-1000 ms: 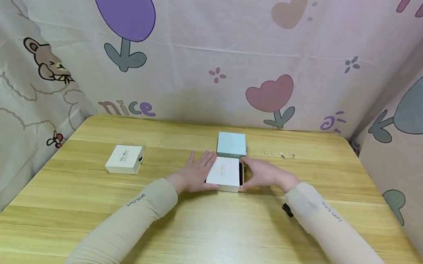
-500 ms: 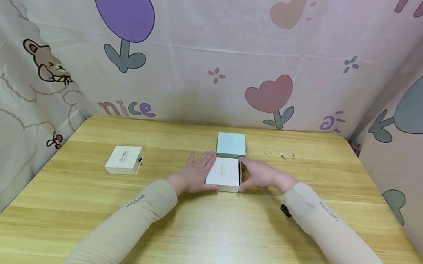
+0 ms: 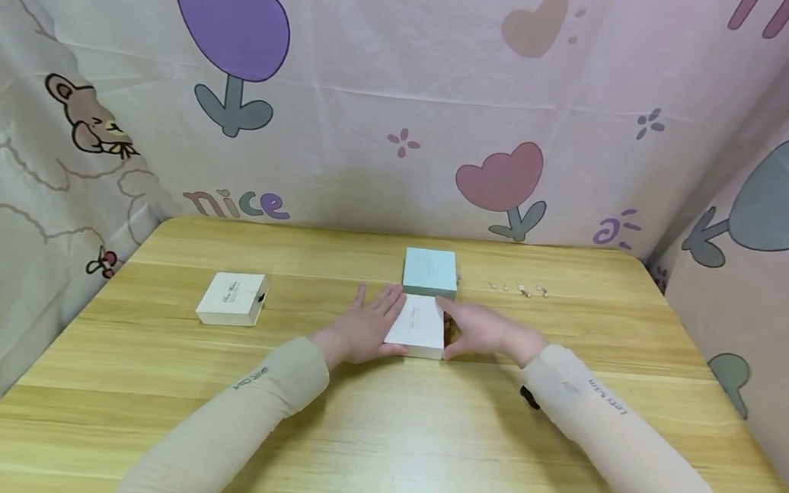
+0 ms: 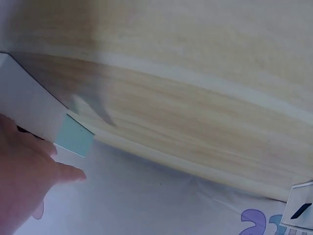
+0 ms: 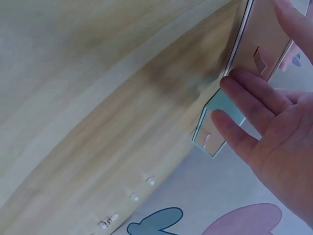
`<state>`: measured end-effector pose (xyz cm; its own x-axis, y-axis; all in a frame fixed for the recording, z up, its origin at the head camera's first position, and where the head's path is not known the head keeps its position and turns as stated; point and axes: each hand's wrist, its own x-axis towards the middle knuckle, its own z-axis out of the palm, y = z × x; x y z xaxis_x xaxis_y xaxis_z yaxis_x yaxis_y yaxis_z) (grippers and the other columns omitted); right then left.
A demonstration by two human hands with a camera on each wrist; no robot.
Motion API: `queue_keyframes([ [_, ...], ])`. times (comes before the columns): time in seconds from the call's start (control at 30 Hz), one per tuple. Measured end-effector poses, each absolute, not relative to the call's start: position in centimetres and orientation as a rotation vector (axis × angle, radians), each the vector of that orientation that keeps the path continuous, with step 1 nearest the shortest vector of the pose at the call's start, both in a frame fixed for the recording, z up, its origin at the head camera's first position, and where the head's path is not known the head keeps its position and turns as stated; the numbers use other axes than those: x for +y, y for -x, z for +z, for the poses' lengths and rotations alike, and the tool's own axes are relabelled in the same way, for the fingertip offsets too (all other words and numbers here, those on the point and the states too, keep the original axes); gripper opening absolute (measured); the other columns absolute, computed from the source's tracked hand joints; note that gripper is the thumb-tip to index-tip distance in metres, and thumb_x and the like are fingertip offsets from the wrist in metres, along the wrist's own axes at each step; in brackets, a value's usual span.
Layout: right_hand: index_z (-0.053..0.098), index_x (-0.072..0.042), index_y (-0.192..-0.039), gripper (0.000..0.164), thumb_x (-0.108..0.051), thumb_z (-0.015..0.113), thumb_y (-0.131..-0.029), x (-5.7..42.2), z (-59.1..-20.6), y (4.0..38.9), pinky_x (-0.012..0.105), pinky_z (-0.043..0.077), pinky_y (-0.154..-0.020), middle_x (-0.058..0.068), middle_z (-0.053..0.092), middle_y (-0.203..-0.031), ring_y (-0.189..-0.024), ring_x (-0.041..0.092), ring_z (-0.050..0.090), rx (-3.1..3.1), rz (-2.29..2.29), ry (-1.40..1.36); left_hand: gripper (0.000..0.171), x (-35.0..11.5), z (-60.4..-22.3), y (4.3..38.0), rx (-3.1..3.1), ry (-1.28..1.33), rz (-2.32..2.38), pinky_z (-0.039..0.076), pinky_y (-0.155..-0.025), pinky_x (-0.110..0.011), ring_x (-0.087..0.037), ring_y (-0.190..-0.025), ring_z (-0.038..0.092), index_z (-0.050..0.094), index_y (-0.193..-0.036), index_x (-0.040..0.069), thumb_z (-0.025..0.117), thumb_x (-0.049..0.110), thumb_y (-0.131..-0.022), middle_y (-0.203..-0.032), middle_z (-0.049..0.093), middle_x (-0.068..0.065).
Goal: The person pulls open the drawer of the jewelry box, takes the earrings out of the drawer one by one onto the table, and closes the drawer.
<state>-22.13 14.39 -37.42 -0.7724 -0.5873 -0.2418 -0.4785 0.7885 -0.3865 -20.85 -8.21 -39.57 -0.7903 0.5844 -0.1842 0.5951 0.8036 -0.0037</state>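
A white drawer-style gift box [image 3: 416, 323] lies on the table between both hands, its sliding tray pushed into the sleeve. Across its left end rests my left hand [image 3: 363, 330], fingers straight and spread, thumb along the front edge. My right hand [image 3: 481, 330] is at the right end; in the right wrist view its extended fingers [image 5: 254, 100] touch the tray front near a small ribbon tab [image 5: 260, 60]. Right behind stands a pale teal box [image 3: 430, 270] of the same style. Small earrings [image 3: 524, 290] lie in a row to its right.
Another white drawer box [image 3: 231, 298], with a dark tab, sits apart at the left of the wooden table [image 3: 381, 444]. A printed curtain [image 3: 349, 106] hangs behind the table's back edge and at both sides.
My right hand has moved slightly left, and the tray, which stuck out at the box's right end, has slid into the sleeve. My left hand has stayed on the box.
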Motion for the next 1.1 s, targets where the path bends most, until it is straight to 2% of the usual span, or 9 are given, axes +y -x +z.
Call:
queue_keyframes([
  [0.13,0.027,0.003,-0.145,0.090,-0.028,0.077,-0.077,15.0,-37.2,22.1,0.040,0.046,-0.097,0.016,0.058,-0.127,-0.107,0.023,0.059,2.619,-0.469,0.854,0.089,-8.3,-39.2,20.5,2.819,-0.936,-0.162,0.003,-0.113,-0.059,-0.029,-0.146,0.008,0.011,-0.150,0.001,0.032,0.065,-0.091,-0.158,0.007,-0.015],
  [0.3,0.038,0.002,-0.140,0.072,-0.025,0.070,-0.082,16.8,-36.7,22.1,0.049,0.039,-0.103,0.021,0.053,-0.133,-0.122,0.036,0.051,2.661,-0.504,0.840,0.089,-9.4,-38.6,20.2,2.804,-0.908,-0.145,0.005,-0.113,-0.060,-0.031,-0.145,0.012,0.015,-0.148,-0.001,0.037,0.063,-0.091,-0.156,0.013,-0.018],
  [0.57,0.050,0.002,-0.131,0.056,-0.026,0.066,-0.086,19.3,-36.5,22.8,0.049,0.035,-0.106,0.018,0.053,-0.134,-0.125,0.036,0.048,2.709,-0.509,0.770,0.082,-12.5,-38.3,20.4,2.866,-0.887,-0.223,0.005,-0.110,-0.065,-0.035,-0.143,0.020,0.027,-0.145,-0.003,0.044,0.057,-0.091,-0.152,0.024,-0.021],
  [0.73,0.052,0.002,-0.129,0.053,-0.027,0.065,-0.087,19.8,-36.6,22.7,0.050,0.035,-0.105,0.018,0.055,-0.131,-0.124,0.036,0.049,2.718,-0.505,0.756,0.074,-13.2,-37.6,21.4,2.916,-0.864,-0.408,0.009,-0.109,-0.066,-0.035,-0.141,0.026,0.036,-0.142,0.000,0.048,0.052,-0.091,-0.148,0.035,-0.018],
  [1.1,0.054,0.001,-0.127,0.050,-0.027,0.065,-0.087,20.2,-36.8,22.6,0.050,0.037,-0.104,0.017,0.059,-0.126,-0.120,0.035,0.053,2.731,-0.500,0.742,0.058,-12.7,-37.5,24.4,3.035,-0.768,-0.474,0.006,-0.111,-0.064,-0.032,-0.139,0.030,0.046,-0.137,0.005,0.056,0.038,-0.091,-0.138,0.051,-0.014],
])
